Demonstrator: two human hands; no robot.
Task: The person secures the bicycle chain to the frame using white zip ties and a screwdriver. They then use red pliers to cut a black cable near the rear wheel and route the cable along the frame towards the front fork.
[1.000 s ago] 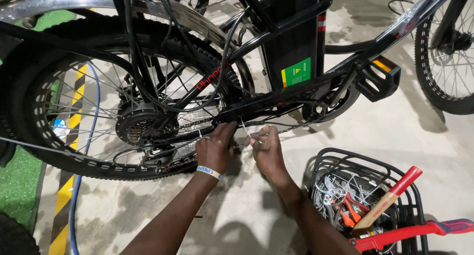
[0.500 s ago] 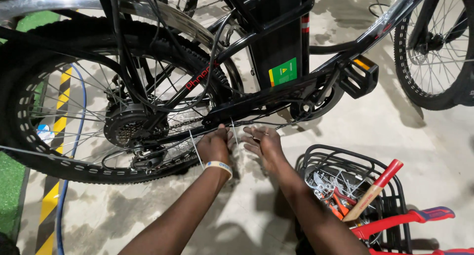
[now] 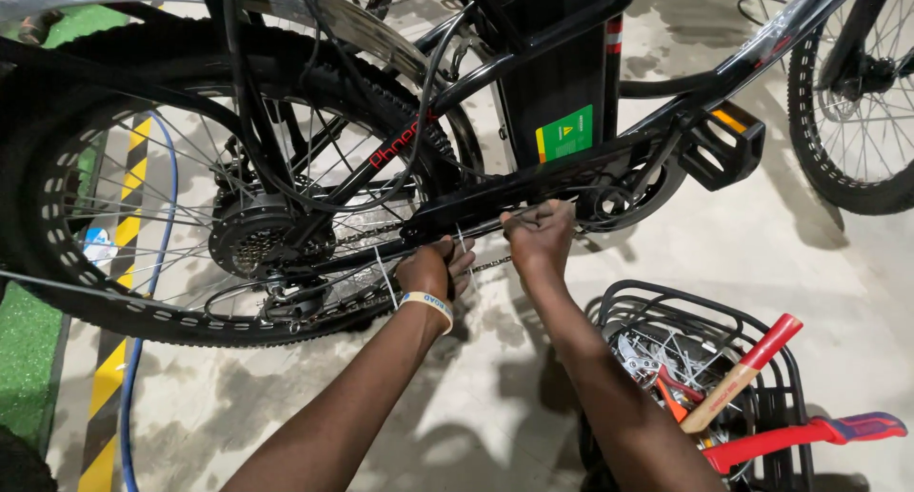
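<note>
Fingers (image 3: 447, 263) on both hands curled nearly shut, gripping at the chainstay. Left hand (image 3: 430, 271) closed around the lower black frame tube (image 3: 495, 199), just beside a pale zip tie (image 3: 386, 275); can't tell if the fingers pinch the tie's end or only the tube. Right hand (image 3: 540, 237) closed on the tube further forward, fingertips at the chain (image 3: 487, 261) level, a second thin pale zip tie standing between the two hands. Exact contact blurred.

Counts, left to right: 1 yellow-black floor stripe (image 3: 114, 359), 1 blue hose (image 3: 143, 349) running along it, 1 rear wheel (image 3: 67, 263) with hub motor (image 3: 249, 240) and cassette, 2 zip ties visible, 2 hands, 1 battery box (image 3: 562, 73) with a green-yellow label, 1 pedal (image 3: 724, 149), 1 second bike wheel (image 3: 857, 111) at far right, 1 black wire basket (image 3: 685, 311) on the floor.

Basket contents: 1 wooden-handled hammer with red grip (image 3: 743, 373), 1 red-handled tool with blue-purple end (image 3: 809, 435), tangle of metal bits; more not countable.

Pose: both forearms come up from bottom edge, converging. Left arm angled up-right, pale wristband (image 3: 428, 306) at the wrist, back of hand to camera. Right arm angled up-left, wrist bent, knuckles up. Hands near each other, not touching. Basket just right of the right forearm.
</note>
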